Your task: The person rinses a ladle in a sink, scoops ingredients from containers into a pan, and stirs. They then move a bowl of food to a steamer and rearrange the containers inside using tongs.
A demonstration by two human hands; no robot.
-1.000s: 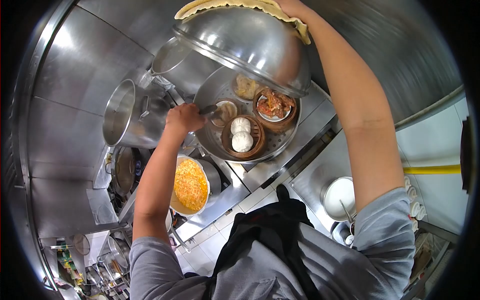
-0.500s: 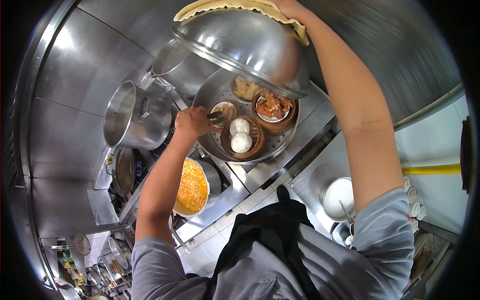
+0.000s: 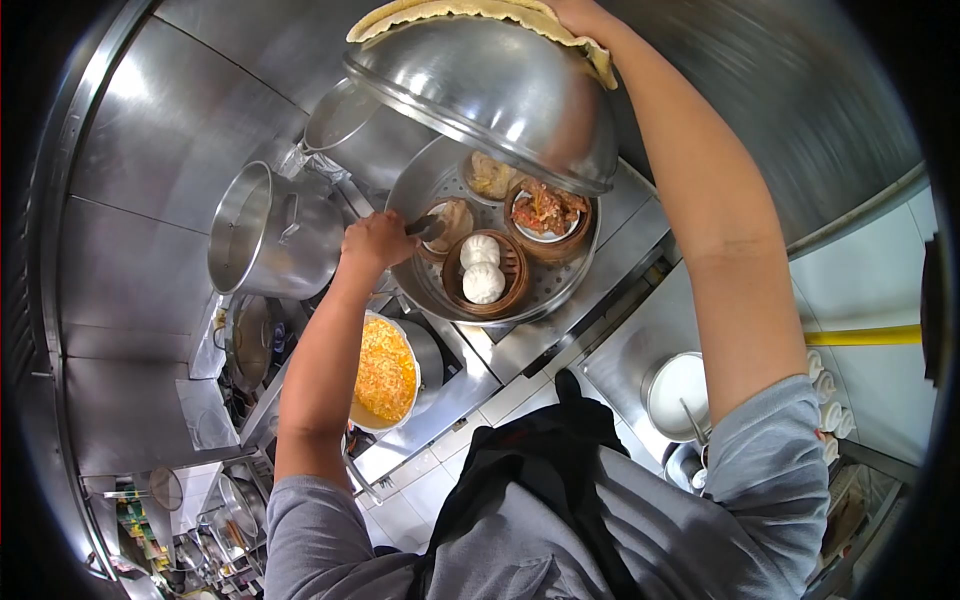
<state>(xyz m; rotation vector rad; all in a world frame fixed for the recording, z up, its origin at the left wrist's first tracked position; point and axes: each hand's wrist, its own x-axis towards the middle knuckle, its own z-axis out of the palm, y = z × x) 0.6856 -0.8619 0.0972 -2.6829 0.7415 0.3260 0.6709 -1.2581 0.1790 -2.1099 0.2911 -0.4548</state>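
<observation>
My left hand (image 3: 377,240) is closed around metal tongs (image 3: 427,228), whose dark end reaches over a small steamer basket (image 3: 447,230) with pale food in it. My right hand (image 3: 582,14), partly cut off by the top edge, holds up a big domed steel lid (image 3: 490,85) by a yellow cloth (image 3: 470,10); the lid hangs tilted over the far side of the round perforated steamer tray (image 3: 566,296). Inside the tray are two white buns (image 3: 482,270) in a bamboo basket, a basket of reddish-brown food (image 3: 545,210), and a dish of pale food (image 3: 490,178) partly under the lid.
Left of the steamer stands a large steel pot (image 3: 280,235), with another pot (image 3: 345,120) behind it. A pot of orange chopped food (image 3: 387,370) sits below my left forearm. To the right, a pot of white contents (image 3: 680,397) has a ladle handle leaning in it.
My left hand has shifted slightly left and down with the tongs, and more of their dark end now shows. The lid and my right hand have hardly moved.
</observation>
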